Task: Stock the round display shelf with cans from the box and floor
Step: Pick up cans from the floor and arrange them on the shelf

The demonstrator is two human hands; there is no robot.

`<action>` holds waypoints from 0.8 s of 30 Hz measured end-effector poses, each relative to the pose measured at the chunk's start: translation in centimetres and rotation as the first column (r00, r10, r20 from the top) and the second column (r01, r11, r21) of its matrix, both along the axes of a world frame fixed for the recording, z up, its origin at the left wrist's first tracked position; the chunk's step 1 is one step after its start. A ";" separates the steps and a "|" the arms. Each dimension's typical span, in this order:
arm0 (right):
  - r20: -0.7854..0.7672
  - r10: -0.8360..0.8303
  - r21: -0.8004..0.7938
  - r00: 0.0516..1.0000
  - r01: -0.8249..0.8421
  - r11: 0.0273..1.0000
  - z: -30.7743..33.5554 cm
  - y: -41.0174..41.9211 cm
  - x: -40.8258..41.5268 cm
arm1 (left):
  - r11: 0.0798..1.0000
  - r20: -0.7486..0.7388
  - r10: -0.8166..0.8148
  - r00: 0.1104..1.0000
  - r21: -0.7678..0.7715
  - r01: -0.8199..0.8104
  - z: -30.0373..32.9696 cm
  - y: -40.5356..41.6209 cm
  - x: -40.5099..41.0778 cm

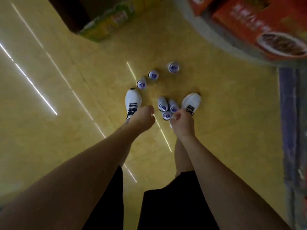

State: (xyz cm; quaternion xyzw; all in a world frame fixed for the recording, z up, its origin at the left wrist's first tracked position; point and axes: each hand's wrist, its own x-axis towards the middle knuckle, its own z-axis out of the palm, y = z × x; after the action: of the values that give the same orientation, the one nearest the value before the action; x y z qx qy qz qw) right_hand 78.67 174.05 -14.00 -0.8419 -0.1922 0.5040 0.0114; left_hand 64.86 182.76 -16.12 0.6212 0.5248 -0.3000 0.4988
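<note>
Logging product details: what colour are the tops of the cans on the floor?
Silver rims with purple centres, clearest on the far can in the head view.
</note>
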 end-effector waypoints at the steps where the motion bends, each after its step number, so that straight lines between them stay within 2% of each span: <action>1: 0.002 0.018 0.000 1.000 -0.018 1.000 -1.5 -0.2 0.1 | 0.999 -0.017 0.038 0.999 0.024 -0.037 -1.3 -0.5 -0.1; 5: -0.025 0.206 0.032 0.978 -0.205 0.978 -6.9 0.5 0.3 | 0.983 -0.031 0.142 0.989 0.120 -0.138 -5.8 -1.1 -0.3; 10: -0.063 0.406 0.118 0.912 -0.397 0.910 -11.6 3.7 0.5 | 0.965 -0.074 0.222 0.972 0.159 -0.208 -10.4 0.9 -0.6; 15: -0.046 0.443 0.164 0.895 -0.431 0.887 -14.0 7.1 0.9 | 0.935 -0.026 0.268 0.963 0.248 -0.253 -13.1 3.5 -0.9; 20: 0.039 0.463 0.183 0.886 -0.462 0.868 -16.8 9.7 0.3 | 0.897 0.039 0.271 0.962 0.351 -0.267 -15.4 5.2 -0.6; 24: 0.140 0.558 0.219 0.818 -0.575 0.788 -20.0 11.6 -0.9 | 0.907 -0.001 0.239 0.971 0.357 -0.223 -18.0 5.4 -1.3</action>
State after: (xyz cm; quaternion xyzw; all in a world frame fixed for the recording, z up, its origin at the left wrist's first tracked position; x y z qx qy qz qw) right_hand 77.75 185.70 -34.05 -0.7535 -0.4985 0.4269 -0.0403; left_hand 63.60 188.16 -34.17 0.6275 0.6511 -0.1532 0.3985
